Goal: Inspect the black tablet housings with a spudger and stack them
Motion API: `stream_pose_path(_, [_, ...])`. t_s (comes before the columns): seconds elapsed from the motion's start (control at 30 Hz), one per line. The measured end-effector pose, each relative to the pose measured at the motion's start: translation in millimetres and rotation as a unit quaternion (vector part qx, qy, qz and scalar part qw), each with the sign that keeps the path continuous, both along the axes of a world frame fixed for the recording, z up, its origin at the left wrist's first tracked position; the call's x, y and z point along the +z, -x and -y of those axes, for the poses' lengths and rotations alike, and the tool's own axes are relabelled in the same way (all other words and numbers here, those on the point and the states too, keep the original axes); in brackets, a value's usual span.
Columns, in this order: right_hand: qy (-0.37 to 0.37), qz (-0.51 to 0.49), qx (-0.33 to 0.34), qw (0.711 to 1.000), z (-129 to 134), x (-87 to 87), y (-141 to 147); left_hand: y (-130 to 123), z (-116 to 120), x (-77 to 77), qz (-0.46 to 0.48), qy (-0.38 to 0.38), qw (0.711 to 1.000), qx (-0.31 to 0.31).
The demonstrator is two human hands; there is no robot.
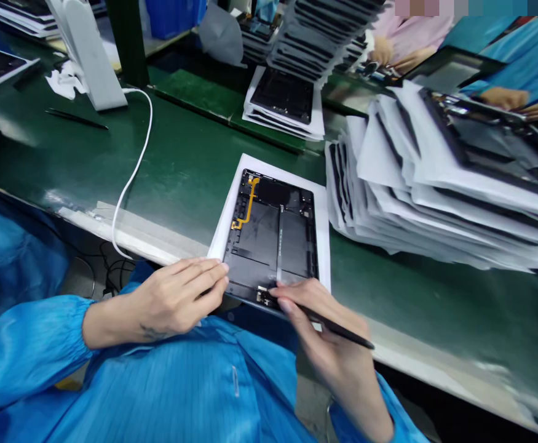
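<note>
You have your left hand [176,301] laid flat, fingers straight and side by side, with the fingertips on the near left corner of an open, black, rectangular device housing [254,255]. Your right hand [326,326] is clamped on a slim, black, tweezer-like tool [342,330], its fingertips at the near edge of the housing, beside a small metallic part [264,295]. The tip of the tool is hidden by your fingers, so you cannot tell whether it grips anything. The housing lies on a white paper sheet [324,215], on the dark green counter [190,166] right in front of you. Inside the housing, a narrow silver-grey strip [280,240] runs from near to far, and a bent orange ribbon cable [251,206] sits at the far left.

To the right of the housing you have a tall stack of dark housings layered with white sheets [379,203]. To its left, a thin white cord [136,175] curves over the counter edge; farther left lies a pair of slim dark tweezers [77,119], near a pale upright stand [87,55]. Beyond the housing rests a second layered pile [284,95], and past that, to the far right, co-workers in pink [430,31] and blue sleeves [536,61] are at work.
</note>
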State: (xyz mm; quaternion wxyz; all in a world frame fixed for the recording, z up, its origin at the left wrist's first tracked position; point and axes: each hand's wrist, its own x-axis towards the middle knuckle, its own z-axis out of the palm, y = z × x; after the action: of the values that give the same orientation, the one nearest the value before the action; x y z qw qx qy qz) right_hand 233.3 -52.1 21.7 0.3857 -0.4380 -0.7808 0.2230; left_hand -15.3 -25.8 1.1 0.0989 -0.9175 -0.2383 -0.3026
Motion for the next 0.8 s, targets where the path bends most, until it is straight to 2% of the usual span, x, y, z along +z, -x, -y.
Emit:
stream_pose_path(0.17, [-0.009, 0.01, -0.018, 1.0, 9, -0.6, -4, -7, -3, 3.0, 0.014, -0.013, 1.0, 0.0])
stream_pose_path(0.3, [-0.044, 0.024, -0.038, 0.998, 10, -0.3, 3, -22, -8, 5.1, 0.017, 0.011, 0.999, -0.025])
stream_pose_path(0.4, [-0.058, 0.059, -0.016, 0.996, 13, -0.5, 4, -29, -9, 5.2, -0.024, 0.02, 0.999, -0.025])
stream_pose_path(0.53, [-0.071, 0.113, 0.008, 0.991, 18, -0.6, 2, -32, -7, 4.4, -0.064, -0.006, 0.998, -0.026])
stream_pose_path(0.63, [-0.06, 0.06, -0.019, 0.996, 17, -2.5, 0, -30, -8, 4.2, -0.062, -0.008, 0.997, -0.037])
stream_pose_path(0.73, [-0.021, -0.007, -0.058, 0.998, 12, -6.5, 0, -26, -14, 3.0, -0.006, 0.037, 0.998, -0.053])
stream_pose_path(0.8, [-0.002, -0.021, -0.056, 0.998, 8, -8.8, 0, -23, -17, 1.6, 0.031, 0.072, 0.995, -0.06])
